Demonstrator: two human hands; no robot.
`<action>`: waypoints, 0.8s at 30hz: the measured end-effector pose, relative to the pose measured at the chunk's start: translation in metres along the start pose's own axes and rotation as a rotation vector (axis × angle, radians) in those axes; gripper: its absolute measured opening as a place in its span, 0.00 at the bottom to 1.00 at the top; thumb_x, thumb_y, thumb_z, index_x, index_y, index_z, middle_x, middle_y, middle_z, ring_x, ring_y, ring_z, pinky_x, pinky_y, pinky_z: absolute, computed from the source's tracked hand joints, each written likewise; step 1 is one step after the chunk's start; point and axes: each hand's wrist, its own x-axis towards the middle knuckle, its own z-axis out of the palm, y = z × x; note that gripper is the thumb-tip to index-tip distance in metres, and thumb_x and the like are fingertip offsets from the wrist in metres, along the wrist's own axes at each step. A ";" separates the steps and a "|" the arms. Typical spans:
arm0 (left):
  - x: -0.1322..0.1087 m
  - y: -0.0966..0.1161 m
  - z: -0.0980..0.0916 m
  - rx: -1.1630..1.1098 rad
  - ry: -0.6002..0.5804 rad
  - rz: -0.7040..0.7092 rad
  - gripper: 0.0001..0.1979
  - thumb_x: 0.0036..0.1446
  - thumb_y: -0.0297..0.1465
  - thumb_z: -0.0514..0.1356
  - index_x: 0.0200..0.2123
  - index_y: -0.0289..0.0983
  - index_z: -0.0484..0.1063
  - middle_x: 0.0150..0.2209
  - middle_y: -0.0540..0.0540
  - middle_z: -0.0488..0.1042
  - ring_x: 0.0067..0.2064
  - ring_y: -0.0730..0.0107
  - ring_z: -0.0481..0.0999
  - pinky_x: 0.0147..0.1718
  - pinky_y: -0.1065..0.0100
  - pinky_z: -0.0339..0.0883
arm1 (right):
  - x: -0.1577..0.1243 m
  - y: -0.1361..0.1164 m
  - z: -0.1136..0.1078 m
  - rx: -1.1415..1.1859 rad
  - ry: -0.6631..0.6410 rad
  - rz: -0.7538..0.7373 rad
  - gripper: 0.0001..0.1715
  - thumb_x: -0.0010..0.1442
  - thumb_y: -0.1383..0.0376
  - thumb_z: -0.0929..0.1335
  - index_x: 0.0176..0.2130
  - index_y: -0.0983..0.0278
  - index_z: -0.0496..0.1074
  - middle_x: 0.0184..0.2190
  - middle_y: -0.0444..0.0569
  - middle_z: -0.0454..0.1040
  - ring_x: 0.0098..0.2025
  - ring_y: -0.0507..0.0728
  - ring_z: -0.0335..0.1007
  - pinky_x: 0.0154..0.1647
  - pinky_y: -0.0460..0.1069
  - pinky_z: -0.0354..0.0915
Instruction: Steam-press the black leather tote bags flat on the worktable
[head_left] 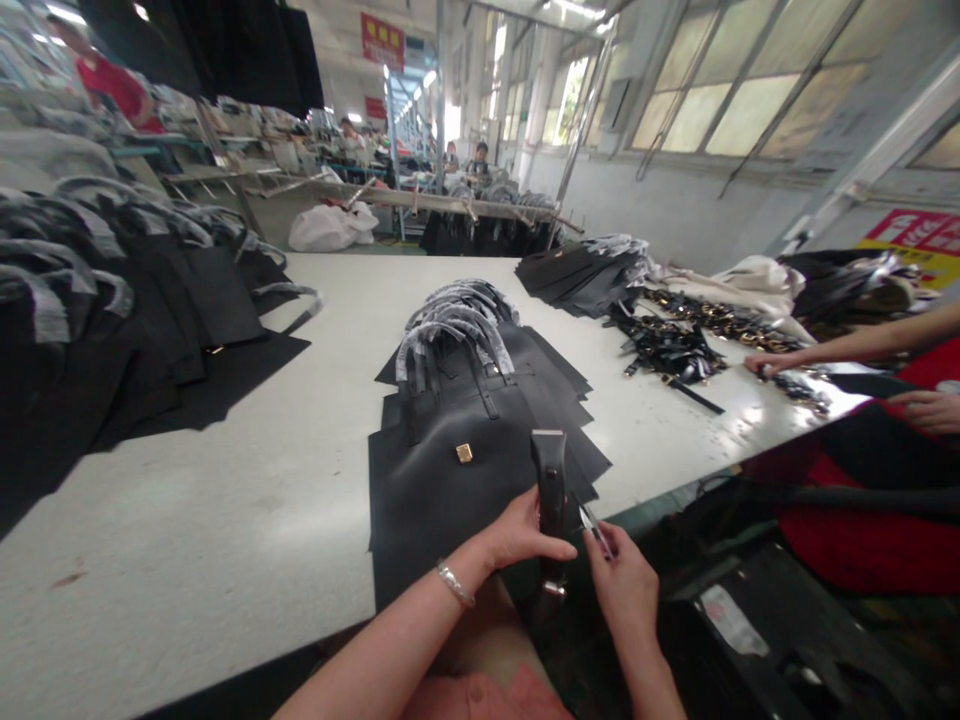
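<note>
My left hand [525,530] holds an upright black strap [552,485] with a pale upper edge and a shiny metal fitting at its lower end. Close beside it, my right hand [622,580] is closed on small scissors [592,525], their bright blades pointing up and left towards the strap. Under and beyond my left hand lies a stack of black bags [427,490] with a small gold-coloured plate [464,453] on the top one. Their handles [457,320] are wrapped in clear film and point away from me.
More black bags lie at the left [172,320] and far right [577,275] of the white table [292,500]. A heap of black straps with gold-coloured buckles [667,345] lies to the right. A co-worker's hand [776,363] reaches into the strap pieces.
</note>
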 end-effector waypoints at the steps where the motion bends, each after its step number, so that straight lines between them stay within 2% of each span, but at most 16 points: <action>1: 0.000 0.000 0.000 0.000 0.000 -0.002 0.50 0.33 0.25 0.74 0.60 0.42 0.58 0.55 0.40 0.65 0.60 0.47 0.61 0.55 0.53 0.59 | 0.001 -0.002 0.000 0.000 0.002 0.003 0.21 0.57 0.51 0.62 0.39 0.63 0.73 0.31 0.54 0.79 0.33 0.64 0.76 0.31 0.52 0.64; 7: 0.000 0.000 0.000 -0.008 -0.006 0.000 0.49 0.33 0.24 0.74 0.60 0.43 0.58 0.56 0.40 0.64 0.60 0.48 0.61 0.55 0.53 0.59 | 0.001 -0.011 0.007 0.036 0.029 0.046 0.16 0.56 0.53 0.63 0.37 0.61 0.71 0.26 0.51 0.77 0.28 0.62 0.74 0.27 0.50 0.63; 14: 0.001 -0.003 0.000 -0.022 0.003 0.005 0.47 0.32 0.24 0.74 0.58 0.42 0.61 0.54 0.41 0.66 0.59 0.49 0.62 0.55 0.54 0.59 | -0.010 -0.012 0.020 0.150 0.091 0.154 0.23 0.57 0.48 0.61 0.41 0.63 0.68 0.28 0.52 0.77 0.29 0.62 0.75 0.28 0.50 0.65; 24: 0.001 -0.002 0.001 -0.020 0.010 -0.002 0.43 0.32 0.25 0.74 0.55 0.40 0.64 0.53 0.42 0.67 0.58 0.51 0.63 0.54 0.55 0.60 | 0.000 -0.014 0.021 0.198 0.056 0.186 0.21 0.52 0.49 0.63 0.37 0.61 0.68 0.26 0.49 0.76 0.27 0.62 0.73 0.28 0.51 0.63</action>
